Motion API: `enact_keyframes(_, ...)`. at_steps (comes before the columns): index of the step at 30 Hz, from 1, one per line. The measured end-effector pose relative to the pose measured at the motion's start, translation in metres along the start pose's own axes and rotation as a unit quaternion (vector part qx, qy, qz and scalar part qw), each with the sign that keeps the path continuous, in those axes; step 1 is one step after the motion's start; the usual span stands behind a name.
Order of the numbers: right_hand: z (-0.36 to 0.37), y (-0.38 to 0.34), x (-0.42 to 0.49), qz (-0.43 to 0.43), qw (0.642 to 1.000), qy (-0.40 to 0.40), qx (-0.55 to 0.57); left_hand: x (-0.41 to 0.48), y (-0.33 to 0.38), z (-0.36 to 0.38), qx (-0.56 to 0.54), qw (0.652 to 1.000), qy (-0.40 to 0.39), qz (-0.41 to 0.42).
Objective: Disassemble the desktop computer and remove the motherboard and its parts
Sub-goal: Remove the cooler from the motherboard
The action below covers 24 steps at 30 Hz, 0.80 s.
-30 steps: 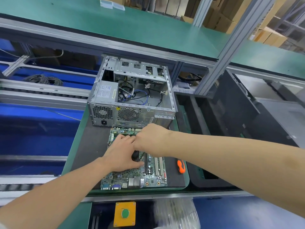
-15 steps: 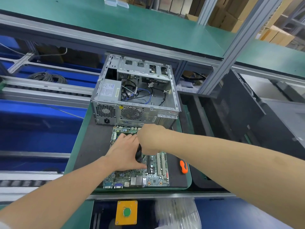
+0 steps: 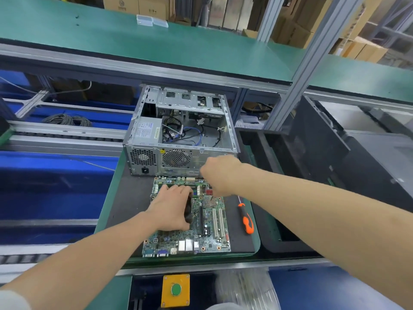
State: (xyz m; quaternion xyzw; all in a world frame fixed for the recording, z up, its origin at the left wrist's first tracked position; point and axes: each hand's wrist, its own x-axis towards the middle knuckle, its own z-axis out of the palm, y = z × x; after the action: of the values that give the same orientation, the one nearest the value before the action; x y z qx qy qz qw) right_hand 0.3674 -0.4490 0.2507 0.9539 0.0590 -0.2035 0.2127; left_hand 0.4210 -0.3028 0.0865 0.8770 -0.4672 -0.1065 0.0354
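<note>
Motherboard (image 3: 210,240) on mat (image 3: 129,198) before the case (image 3: 178,135) | step: stripping parts | my left hand (image 3: 171,209) grips a black part (image 3: 189,211) | right hand (image 3: 220,175) curled, grip unclear | next: I'd lift that part straight up.

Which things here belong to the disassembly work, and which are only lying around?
Job: motherboard, black part gripped by left hand, right hand above the motherboard, case, screwdriver.
Lying about: cable coil, yellow button box, clear boxes.
</note>
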Motion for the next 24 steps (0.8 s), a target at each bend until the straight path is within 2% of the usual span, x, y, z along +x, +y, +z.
enact_keyframes(3,0.010,0.020,0.002,0.077,0.994,-0.007,0.077,-0.003,-0.002,0.000,-0.018,1.000,0.015,0.009)
enact_keyframes(6,0.020,0.025,0.005,0.084,0.984,-0.018,0.155,-0.002,-0.001,0.000,-0.007,1.000,0.003,0.020)
enact_keyframes(9,0.023,0.021,0.008,0.081,0.979,-0.005,0.187,0.001,0.002,0.000,0.016,0.999,0.001,0.028)
enact_keyframes(14,0.024,0.009,0.013,0.076,0.978,0.014,0.191,0.002,-0.002,0.000,0.012,0.999,-0.004,0.033)
enact_keyframes(24,0.022,-0.001,0.023,0.063,0.983,0.002,0.171,0.005,0.000,0.002,0.033,0.999,-0.007,0.029)
